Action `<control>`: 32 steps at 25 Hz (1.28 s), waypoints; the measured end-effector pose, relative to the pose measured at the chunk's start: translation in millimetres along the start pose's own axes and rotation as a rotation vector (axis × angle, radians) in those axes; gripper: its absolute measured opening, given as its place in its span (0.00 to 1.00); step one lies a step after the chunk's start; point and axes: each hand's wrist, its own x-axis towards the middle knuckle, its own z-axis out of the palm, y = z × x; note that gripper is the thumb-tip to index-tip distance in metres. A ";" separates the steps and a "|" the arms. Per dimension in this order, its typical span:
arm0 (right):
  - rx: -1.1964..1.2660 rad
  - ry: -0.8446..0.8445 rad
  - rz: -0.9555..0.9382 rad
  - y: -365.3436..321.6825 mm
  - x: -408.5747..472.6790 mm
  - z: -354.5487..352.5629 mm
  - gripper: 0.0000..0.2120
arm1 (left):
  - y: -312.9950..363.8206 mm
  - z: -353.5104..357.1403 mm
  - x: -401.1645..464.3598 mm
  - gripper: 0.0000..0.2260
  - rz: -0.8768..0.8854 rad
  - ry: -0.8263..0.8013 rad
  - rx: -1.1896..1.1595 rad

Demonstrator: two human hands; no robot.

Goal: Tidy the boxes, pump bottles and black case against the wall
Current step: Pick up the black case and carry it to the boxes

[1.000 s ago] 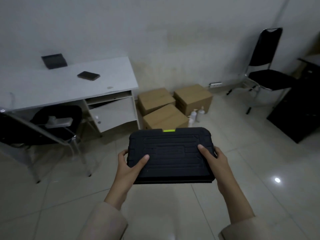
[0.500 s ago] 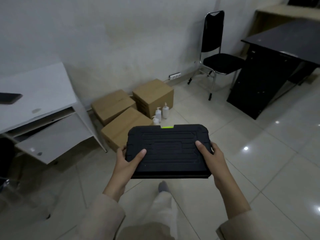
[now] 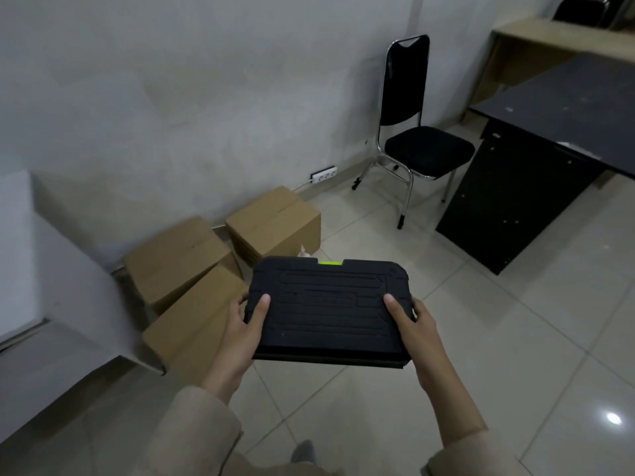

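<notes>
I hold a flat black case [image 3: 326, 304] with a green latch level in front of me. My left hand [image 3: 245, 324] grips its left edge and my right hand [image 3: 417, 324] grips its right edge, thumbs on top. Three brown cardboard boxes sit on the floor by the wall: one at the back right [image 3: 275, 223], one at the back left [image 3: 175, 257], one nearer me [image 3: 192, 324]. Only the white tip of a pump bottle [image 3: 303, 250] shows above the case's far edge; the rest of the bottles are hidden behind the case.
A white desk [image 3: 51, 297] stands at the left beside the boxes. A black chair [image 3: 417, 146] stands by the wall at the right, with a power strip [image 3: 323, 174] on the wall between. A black desk [image 3: 536, 159] fills the right side. The floor is pale tile.
The view has swung to the right and moved closer to the boxes. The white desk has slid to the left edge, and the case now covers the pump bottles. Both hands keep their grip.
</notes>
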 end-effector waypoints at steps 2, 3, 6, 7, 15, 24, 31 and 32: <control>-0.009 -0.001 0.013 -9.1 34.0 -1.0 0.23 | 11.2 19.4 27.2 0.22 0.004 0.004 0.019; -0.009 -0.002 0.018 -12.8 52.8 -2.9 0.23 | 15.3 29.7 41.4 0.23 0.001 0.010 0.030; -0.038 -0.022 0.030 -23.8 113.1 -11.4 0.24 | 24.1 66.0 83.7 0.23 -0.016 0.034 0.056; -0.055 -0.038 0.035 -27.7 134.8 -14.8 0.25 | 25.4 78.5 97.9 0.24 -0.026 0.042 0.068; -0.256 -0.191 0.058 -77.7 299.6 -45.6 0.26 | 43.5 185.8 181.0 0.24 -0.138 0.167 -0.023; -0.366 -0.301 0.204 -69.1 454.2 -12.7 0.27 | 47.8 232.0 307.1 0.23 -0.311 0.254 -0.071; -0.472 -0.337 0.330 30.3 586.9 27.8 0.27 | -33.3 261.3 436.7 0.26 -0.483 0.282 -0.066; -0.491 -0.346 0.356 54.7 607.5 32.4 0.27 | -54.4 265.7 456.1 0.26 -0.500 0.291 -0.054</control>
